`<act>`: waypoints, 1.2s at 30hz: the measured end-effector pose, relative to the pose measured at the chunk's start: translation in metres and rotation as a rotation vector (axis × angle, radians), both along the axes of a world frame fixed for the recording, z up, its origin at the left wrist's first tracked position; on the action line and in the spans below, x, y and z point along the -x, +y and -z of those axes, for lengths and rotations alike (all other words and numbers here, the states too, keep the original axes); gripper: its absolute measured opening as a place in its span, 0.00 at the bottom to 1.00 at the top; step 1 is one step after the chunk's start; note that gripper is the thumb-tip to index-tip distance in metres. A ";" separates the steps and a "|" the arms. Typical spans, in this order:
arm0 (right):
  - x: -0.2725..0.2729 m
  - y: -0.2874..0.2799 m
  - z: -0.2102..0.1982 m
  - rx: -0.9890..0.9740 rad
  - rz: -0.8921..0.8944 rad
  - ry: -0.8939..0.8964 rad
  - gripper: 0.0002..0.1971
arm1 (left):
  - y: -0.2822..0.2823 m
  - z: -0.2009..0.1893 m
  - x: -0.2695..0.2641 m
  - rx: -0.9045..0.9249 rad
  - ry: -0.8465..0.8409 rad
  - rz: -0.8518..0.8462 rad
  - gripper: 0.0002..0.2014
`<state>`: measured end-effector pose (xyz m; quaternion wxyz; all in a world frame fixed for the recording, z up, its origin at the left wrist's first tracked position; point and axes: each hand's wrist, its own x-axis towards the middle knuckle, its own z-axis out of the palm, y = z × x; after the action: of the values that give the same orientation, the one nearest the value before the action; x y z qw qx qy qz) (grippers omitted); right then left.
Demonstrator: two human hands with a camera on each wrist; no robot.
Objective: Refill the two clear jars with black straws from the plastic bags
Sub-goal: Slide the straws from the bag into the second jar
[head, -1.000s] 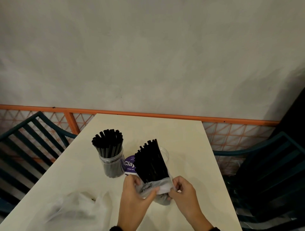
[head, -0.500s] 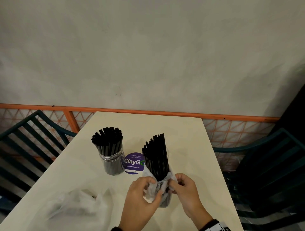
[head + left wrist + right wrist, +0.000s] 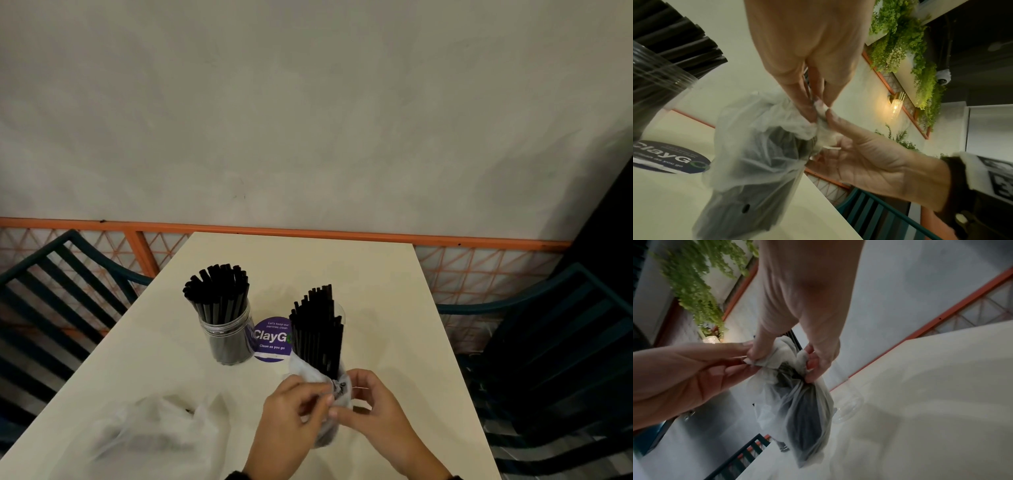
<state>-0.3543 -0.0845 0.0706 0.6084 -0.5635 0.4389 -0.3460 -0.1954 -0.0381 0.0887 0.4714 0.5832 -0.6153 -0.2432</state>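
Note:
A bundle of black straws [image 3: 317, 329] stands upright on the table, its lower part still wrapped in a thin clear plastic bag [image 3: 310, 375]. My left hand [image 3: 308, 402] and right hand [image 3: 358, 406] each pinch the bunched plastic on either side of the bundle. The wrist views show the same bag [image 3: 756, 146] [image 3: 797, 410] gathered between both sets of fingertips. A clear jar [image 3: 226, 337] packed with black straws stands to the left. The second clear jar [image 3: 340, 313] shows only as a faint rim behind the bundle and as a see-through shape [image 3: 849, 408] beside the bag.
A crumpled empty plastic bag [image 3: 147, 435] lies at the table's near left. A round purple sticker [image 3: 272, 339] sits between the jar and the bundle. Teal slatted chairs [image 3: 51, 308] [image 3: 565, 342] flank the cream table [image 3: 376, 274], and an orange rail [image 3: 308, 234] and wall close the far end.
The straw bundle has gone from leaning left to standing upright. The plastic has been worked lower down it, and both hands have drawn closer together on the bag.

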 end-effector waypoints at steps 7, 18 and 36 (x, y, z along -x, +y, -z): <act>0.021 -0.009 0.018 0.008 -0.005 0.075 0.21 | 0.009 -0.009 -0.005 -0.306 -0.206 0.356 0.18; 0.010 -0.005 0.033 0.283 -0.103 0.349 0.19 | -0.021 -0.067 0.008 0.217 -0.501 -0.206 0.35; 0.014 -0.011 0.044 0.139 -0.080 0.393 0.12 | -0.033 -0.046 0.028 -0.139 -0.941 0.056 0.25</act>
<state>-0.3680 -0.0960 0.0269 0.4838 -0.6777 0.5016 -0.2346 -0.2236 -0.0713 0.1352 0.0946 0.6436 -0.7595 -0.0060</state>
